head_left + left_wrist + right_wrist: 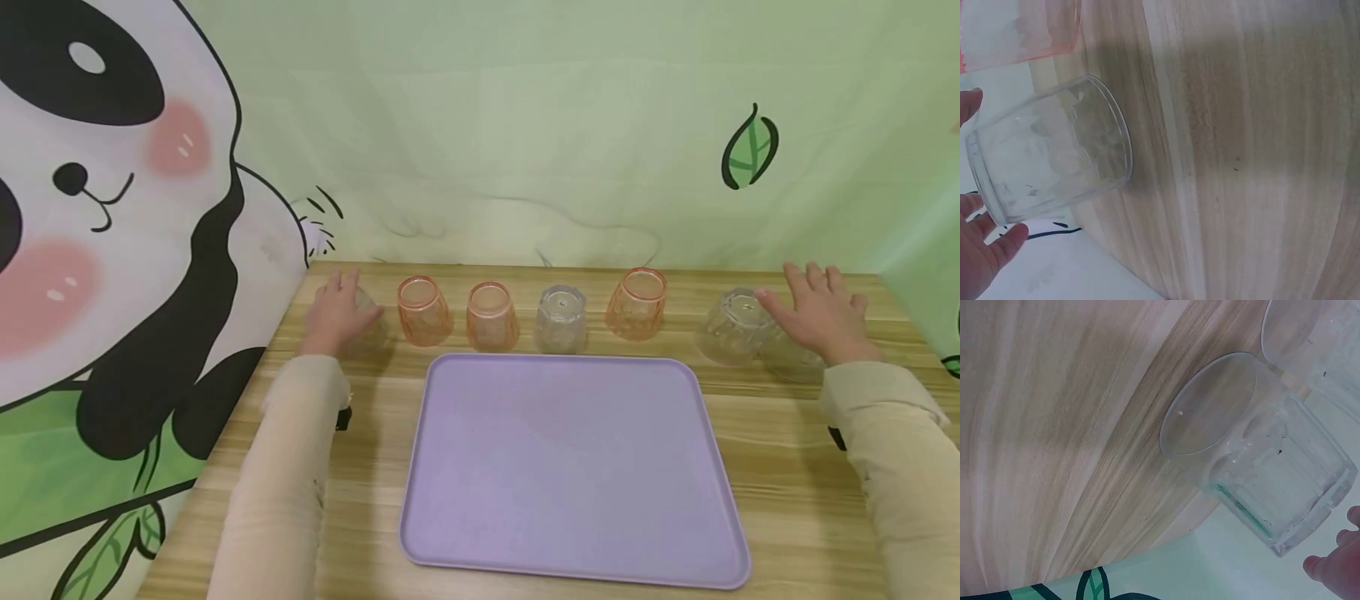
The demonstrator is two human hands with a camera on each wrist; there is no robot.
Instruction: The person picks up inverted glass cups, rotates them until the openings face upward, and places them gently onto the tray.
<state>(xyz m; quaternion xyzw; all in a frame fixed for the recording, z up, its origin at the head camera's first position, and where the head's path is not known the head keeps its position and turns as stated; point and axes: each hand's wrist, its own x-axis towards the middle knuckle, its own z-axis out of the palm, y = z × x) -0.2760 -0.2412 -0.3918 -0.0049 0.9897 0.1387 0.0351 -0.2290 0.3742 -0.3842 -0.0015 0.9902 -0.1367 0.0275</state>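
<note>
My left hand (pixel 337 312) is spread around the base of an upside-down clear glass (pixel 1054 150) at the row's left end. In the left wrist view its fingertips (pixel 1011 242) are right at the base edge, while the thumb stands a little off the side. At the right end, my right hand (pixel 823 317) reaches over another inverted clear glass (pixel 1279 456), fingers extended. The right wrist view shows its fingertips (pixel 1314 565) beside that glass's base, with a gap between. Close by stands a further clear glass (pixel 735 329), also upside down.
Between the hands stand a pink-tinted glass (pixel 424 315), a second pink glass (pixel 492 318), a clear glass (pixel 561 323) and a third pink glass (pixel 637 307), all inverted. A purple tray (pixel 570 467) lies in front on the wooden table (pixel 780 492). A printed cloth (pixel 480 133) hangs behind.
</note>
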